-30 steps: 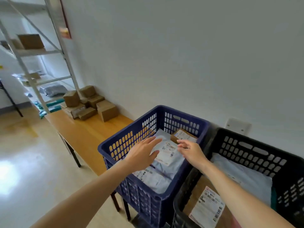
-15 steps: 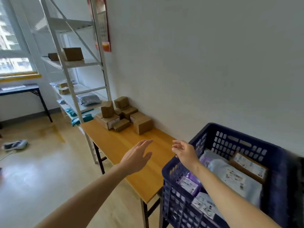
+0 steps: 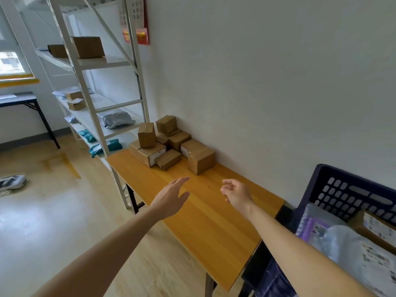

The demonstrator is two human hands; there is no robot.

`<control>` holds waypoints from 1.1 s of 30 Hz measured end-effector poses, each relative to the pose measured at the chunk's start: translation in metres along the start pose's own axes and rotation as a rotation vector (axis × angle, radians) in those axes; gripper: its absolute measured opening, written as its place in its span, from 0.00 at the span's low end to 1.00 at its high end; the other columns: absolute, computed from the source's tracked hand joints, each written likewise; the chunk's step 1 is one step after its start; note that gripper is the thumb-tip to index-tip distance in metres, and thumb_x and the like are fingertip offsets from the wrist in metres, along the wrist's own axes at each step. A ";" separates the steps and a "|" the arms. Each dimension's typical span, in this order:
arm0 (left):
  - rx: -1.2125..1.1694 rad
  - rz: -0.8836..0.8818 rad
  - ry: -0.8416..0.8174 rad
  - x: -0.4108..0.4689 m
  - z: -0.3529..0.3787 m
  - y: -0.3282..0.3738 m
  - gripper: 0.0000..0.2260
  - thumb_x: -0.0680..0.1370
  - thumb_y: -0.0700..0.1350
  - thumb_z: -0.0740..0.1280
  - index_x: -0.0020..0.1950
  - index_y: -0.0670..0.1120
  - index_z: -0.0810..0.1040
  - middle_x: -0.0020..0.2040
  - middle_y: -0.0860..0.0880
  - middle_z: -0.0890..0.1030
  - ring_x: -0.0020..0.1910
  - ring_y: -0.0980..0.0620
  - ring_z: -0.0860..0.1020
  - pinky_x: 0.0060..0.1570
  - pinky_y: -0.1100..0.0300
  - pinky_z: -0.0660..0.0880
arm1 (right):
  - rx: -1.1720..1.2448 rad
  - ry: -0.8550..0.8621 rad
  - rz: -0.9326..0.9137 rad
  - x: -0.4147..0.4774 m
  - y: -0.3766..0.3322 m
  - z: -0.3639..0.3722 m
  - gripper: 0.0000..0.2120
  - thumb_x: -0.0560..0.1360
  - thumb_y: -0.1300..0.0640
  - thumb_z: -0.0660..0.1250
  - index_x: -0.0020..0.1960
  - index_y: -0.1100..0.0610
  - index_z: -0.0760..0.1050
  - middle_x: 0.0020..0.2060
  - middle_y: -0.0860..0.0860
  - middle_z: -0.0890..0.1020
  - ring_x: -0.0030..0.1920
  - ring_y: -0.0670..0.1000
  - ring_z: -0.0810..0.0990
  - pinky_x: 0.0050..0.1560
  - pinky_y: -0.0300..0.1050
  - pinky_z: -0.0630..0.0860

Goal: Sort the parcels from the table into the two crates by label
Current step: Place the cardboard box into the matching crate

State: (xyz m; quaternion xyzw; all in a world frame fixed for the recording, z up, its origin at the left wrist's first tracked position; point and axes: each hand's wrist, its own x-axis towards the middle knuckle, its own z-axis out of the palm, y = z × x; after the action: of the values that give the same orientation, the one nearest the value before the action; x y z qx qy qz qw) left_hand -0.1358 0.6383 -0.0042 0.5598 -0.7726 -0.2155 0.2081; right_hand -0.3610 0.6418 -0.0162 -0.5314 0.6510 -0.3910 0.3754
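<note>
White wall [image 3: 257, 82] runs along the back of a long wooden table [image 3: 210, 228], and at the far end of this table a group of brown cardboard parcels [image 3: 171, 144] is piled close to the wall. Some of them lie flat, one small box [image 3: 146, 135] stands upright on a flatter one, and the nearest box [image 3: 201, 160] stands at the front of the group, on the side of the person. Both arms are stretched forward over the bare middle part of the table. The left hand [image 3: 171, 198] is flat, with the fingers straight and together and the thumb spread to the side; it holds nothing. The right hand [image 3: 236, 192] has its fingers loosely bent, and nothing is between them. The two hands are apart from each other, and the parcels lie ahead of both, beyond the fingertips and not touched; the nearest box is ahead, about between the two hands. At the right edge of the view, beside the near end of the table, stands a dark blue crate [image 3: 351, 189] with parcels inside: a grey plastic bag [image 3: 347, 247] with a label, a purple packet [image 3: 310, 226] and a labelled carton [image 3: 377, 228]. Left of the table, a white metal rack [image 3: 85, 61] carries more boxes, a silver mailer [image 3: 116, 120] and green packets [image 3: 105, 146]. On the floor far left lies a shoe [image 3: 11, 182].
</note>
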 end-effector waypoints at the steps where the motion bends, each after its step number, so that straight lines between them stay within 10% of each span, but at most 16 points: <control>1: -0.012 -0.014 -0.012 0.013 0.001 -0.009 0.23 0.82 0.49 0.60 0.77 0.53 0.60 0.75 0.49 0.65 0.71 0.49 0.67 0.64 0.57 0.68 | -0.009 -0.002 0.003 0.016 -0.001 0.004 0.14 0.78 0.60 0.65 0.64 0.57 0.73 0.54 0.52 0.79 0.56 0.52 0.78 0.58 0.51 0.78; 13: -0.050 -0.097 -0.227 0.194 -0.005 -0.092 0.22 0.82 0.50 0.59 0.76 0.56 0.59 0.73 0.50 0.66 0.59 0.51 0.73 0.55 0.54 0.77 | 0.028 0.027 0.143 0.197 0.012 0.053 0.15 0.79 0.60 0.63 0.66 0.57 0.72 0.57 0.53 0.79 0.57 0.52 0.78 0.60 0.52 0.77; 18: -0.104 -0.123 -0.282 0.245 0.002 -0.124 0.22 0.83 0.48 0.59 0.76 0.55 0.58 0.71 0.48 0.69 0.38 0.63 0.69 0.44 0.56 0.77 | 0.056 0.049 0.218 0.238 0.023 0.077 0.14 0.79 0.60 0.63 0.64 0.57 0.73 0.55 0.53 0.79 0.56 0.52 0.78 0.59 0.50 0.77; 23: -0.147 -0.135 -0.364 0.304 0.015 -0.158 0.23 0.83 0.50 0.58 0.77 0.52 0.57 0.74 0.48 0.66 0.68 0.49 0.70 0.56 0.59 0.71 | 0.064 0.087 0.320 0.273 0.036 0.102 0.14 0.79 0.60 0.63 0.64 0.56 0.73 0.55 0.53 0.79 0.56 0.52 0.78 0.60 0.51 0.76; 33: -0.414 -0.282 -0.520 0.414 0.049 -0.214 0.23 0.83 0.55 0.55 0.76 0.49 0.61 0.72 0.48 0.68 0.68 0.47 0.69 0.65 0.53 0.69 | 0.120 0.256 0.551 0.342 0.044 0.154 0.13 0.80 0.58 0.61 0.64 0.55 0.73 0.58 0.52 0.78 0.57 0.52 0.78 0.62 0.52 0.75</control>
State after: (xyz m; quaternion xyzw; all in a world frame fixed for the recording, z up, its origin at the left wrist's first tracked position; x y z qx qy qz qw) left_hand -0.1158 0.1879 -0.1327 0.5332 -0.6548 -0.5293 0.0817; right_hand -0.2913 0.2933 -0.1446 -0.2582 0.7884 -0.3758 0.4129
